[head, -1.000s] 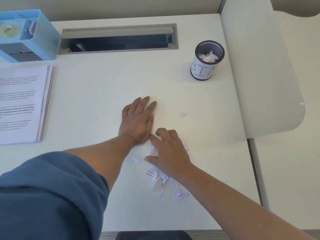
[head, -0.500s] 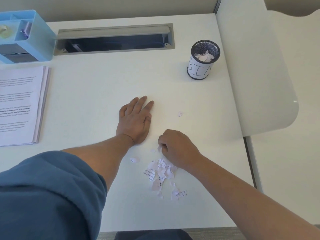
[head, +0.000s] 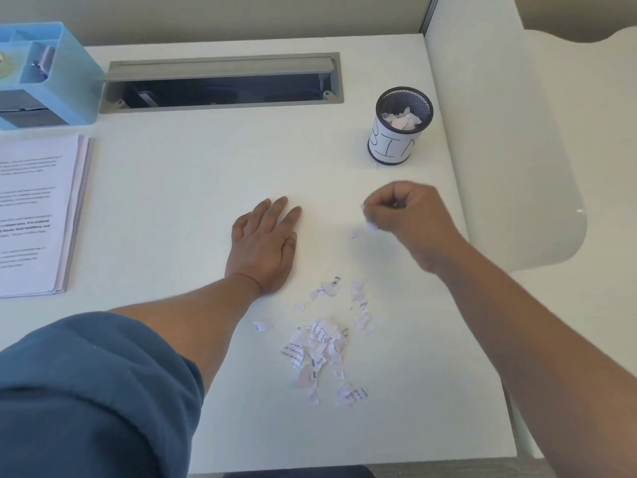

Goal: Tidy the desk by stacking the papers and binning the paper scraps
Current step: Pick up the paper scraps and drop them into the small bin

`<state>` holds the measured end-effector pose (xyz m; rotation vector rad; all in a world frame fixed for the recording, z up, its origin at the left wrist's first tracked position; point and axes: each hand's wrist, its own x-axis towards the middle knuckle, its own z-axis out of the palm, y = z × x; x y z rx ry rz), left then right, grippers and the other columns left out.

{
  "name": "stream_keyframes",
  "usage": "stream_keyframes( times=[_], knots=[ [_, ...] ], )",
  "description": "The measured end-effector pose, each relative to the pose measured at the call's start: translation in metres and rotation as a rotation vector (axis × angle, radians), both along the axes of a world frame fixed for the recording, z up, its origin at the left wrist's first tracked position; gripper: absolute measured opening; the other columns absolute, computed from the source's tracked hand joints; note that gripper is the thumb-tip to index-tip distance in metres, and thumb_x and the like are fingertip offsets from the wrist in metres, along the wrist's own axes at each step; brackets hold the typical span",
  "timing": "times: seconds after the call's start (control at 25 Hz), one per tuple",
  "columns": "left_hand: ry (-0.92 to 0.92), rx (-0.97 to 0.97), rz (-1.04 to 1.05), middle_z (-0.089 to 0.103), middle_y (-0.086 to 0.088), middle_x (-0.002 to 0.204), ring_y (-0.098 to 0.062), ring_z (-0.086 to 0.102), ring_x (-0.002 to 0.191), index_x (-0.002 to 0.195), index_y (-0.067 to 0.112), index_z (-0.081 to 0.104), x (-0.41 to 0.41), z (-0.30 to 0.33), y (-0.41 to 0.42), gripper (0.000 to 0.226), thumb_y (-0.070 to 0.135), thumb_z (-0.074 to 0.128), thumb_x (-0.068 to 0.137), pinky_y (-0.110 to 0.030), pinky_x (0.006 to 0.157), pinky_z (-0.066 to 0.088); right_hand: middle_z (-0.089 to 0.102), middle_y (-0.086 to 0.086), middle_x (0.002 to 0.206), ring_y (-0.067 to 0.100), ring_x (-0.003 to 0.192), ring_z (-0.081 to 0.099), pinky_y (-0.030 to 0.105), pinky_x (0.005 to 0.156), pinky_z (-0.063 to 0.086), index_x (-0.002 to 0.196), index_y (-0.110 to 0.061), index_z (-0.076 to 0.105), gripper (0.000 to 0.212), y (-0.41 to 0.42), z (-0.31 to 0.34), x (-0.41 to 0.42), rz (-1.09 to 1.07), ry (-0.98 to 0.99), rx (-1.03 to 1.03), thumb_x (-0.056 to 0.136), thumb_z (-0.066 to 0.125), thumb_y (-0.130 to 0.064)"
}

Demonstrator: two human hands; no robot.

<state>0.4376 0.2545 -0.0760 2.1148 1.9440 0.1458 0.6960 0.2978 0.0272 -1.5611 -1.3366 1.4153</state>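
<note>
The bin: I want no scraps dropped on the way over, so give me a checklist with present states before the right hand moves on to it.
1. Right hand closed on scraps: ok; the fingers are curled, with white paper showing at their edge.
2. Grip secure: cannot tell; the hand is blurred, and one scrap lies on the desk just beside it.
3. Bin upright with its mouth open: ok.
4. Room in the bin: ok; the paper inside sits below the rim.
5. Path from the hand to the bin free: ok; only bare desk lies between.
6. Left hand out of the way: ok; it lies flat, left of the scrap pile.
</note>
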Motion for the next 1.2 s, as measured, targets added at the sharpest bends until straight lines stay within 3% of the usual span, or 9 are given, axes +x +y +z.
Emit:
stream_keyframes(
  times=[0.2, 0.4, 0.52, 0.72, 0.84, 0.92, 1.0, 1.12, 1.2],
  knots=[
    [-0.008, -0.009, 0.003, 0.022, 0.005, 0.171, -0.022, 0.012, 0.158, 0.159, 0.035, 0.033, 0.001, 0.003, 0.0, 0.054, 0.037, 0.025, 0.106, -0.038, 0.123, 0.002, 0.067, -0.013, 0.064, 0.003, 0.06, 0.057, 0.016, 0.061, 0.046, 0.074, -0.022, 0.073, 0.018, 0.076, 0.039, 0.005, -0.202, -0.101, 0.291, 0.078, 0.071, -0.004],
    [-0.002, -0.012, 0.0, 0.022, 0.006, 0.171, -0.022, 0.012, 0.158, 0.159, 0.035, 0.033, 0.001, 0.003, 0.0, 0.054, 0.039, 0.025, 0.106, -0.037, 0.123, 0.001, 0.066, -0.017, 0.067, -0.005, 0.058, 0.057, 0.015, 0.062, 0.045, 0.083, -0.023, 0.073, 0.014, 0.126, 0.033, 0.007, -0.301, -0.299, 0.352, 0.08, 0.066, -0.01],
    [-0.005, -0.014, 0.002, 0.022, 0.006, 0.171, -0.022, 0.012, 0.158, 0.159, 0.035, 0.033, 0.001, 0.004, 0.0, 0.055, 0.039, 0.024, 0.106, -0.037, 0.123, 0.001, 0.069, -0.014, 0.078, -0.002, 0.068, 0.061, 0.014, 0.065, 0.047, 0.09, -0.025, 0.074, 0.017, 0.135, 0.022, 0.011, -0.298, -0.348, 0.342, 0.087, 0.063, -0.012],
    [-0.003, -0.016, 0.003, 0.022, 0.006, 0.171, -0.022, 0.012, 0.158, 0.16, 0.035, 0.033, 0.002, 0.005, 0.0, 0.055, 0.039, 0.024, 0.105, -0.037, 0.123, 0.001, 0.07, -0.002, 0.093, 0.013, 0.09, 0.068, 0.021, 0.078, 0.054, 0.109, -0.015, 0.077, 0.036, 0.135, 0.016, 0.016, -0.214, -0.498, 0.386, 0.09, 0.051, 0.0],
    [0.0, -0.02, 0.001, 0.022, 0.006, 0.171, -0.022, 0.012, 0.158, 0.16, 0.035, 0.033, 0.002, 0.005, 0.0, 0.055, 0.039, 0.024, 0.106, -0.037, 0.123, 0.002, 0.07, -0.007, 0.087, 0.012, 0.083, 0.067, 0.013, 0.077, 0.049, 0.097, -0.016, 0.077, 0.031, 0.12, 0.019, 0.014, -0.223, -0.498, 0.515, 0.085, 0.052, -0.002],
    [0.004, -0.018, 0.002, 0.022, 0.006, 0.171, -0.022, 0.012, 0.158, 0.16, 0.035, 0.033, 0.002, 0.005, 0.0, 0.055, 0.038, 0.024, 0.105, -0.038, 0.123, 0.003, 0.072, -0.004, 0.082, 0.017, 0.079, 0.066, 0.023, 0.078, 0.052, 0.088, -0.014, 0.075, 0.024, 0.099, 0.009, 0.008, -0.202, -0.482, 0.576, 0.082, 0.054, -0.005],
    [0.005, -0.014, 0.002, 0.023, 0.005, 0.171, -0.022, 0.013, 0.158, 0.159, 0.035, 0.033, 0.003, 0.005, 0.0, 0.055, 0.039, 0.024, 0.105, -0.039, 0.123, 0.004, 0.074, 0.005, 0.087, 0.026, 0.083, 0.067, 0.034, 0.081, 0.054, 0.091, -0.011, 0.076, 0.022, 0.076, -0.011, 0.002, -0.143, -0.513, 0.54, 0.083, 0.056, -0.005],
    [0.01, -0.016, 0.001, 0.023, 0.005, 0.171, -0.022, 0.013, 0.158, 0.159, 0.034, 0.034, 0.002, 0.004, 0.0, 0.055, 0.039, 0.024, 0.105, -0.04, 0.123, 0.005, 0.071, 0.009, 0.113, 0.029, 0.102, 0.066, 0.035, 0.093, 0.051, 0.121, -0.01, 0.072, 0.033, 0.058, -0.043, 0.002, 0.023, -0.613, 0.331, 0.092, 0.057, -0.008],
    [0.009, -0.02, 0.003, 0.023, 0.005, 0.171, -0.022, 0.013, 0.158, 0.159, 0.035, 0.033, 0.002, 0.004, 0.001, 0.055, 0.039, 0.024, 0.105, -0.04, 0.124, 0.005, 0.064, 0.013, 0.122, 0.032, 0.113, 0.061, 0.035, 0.093, 0.048, 0.135, -0.009, 0.063, 0.041, 0.062, -0.055, 0.005, 0.134, -0.709, 0.224, 0.095, 0.053, -0.009]
  ],
)
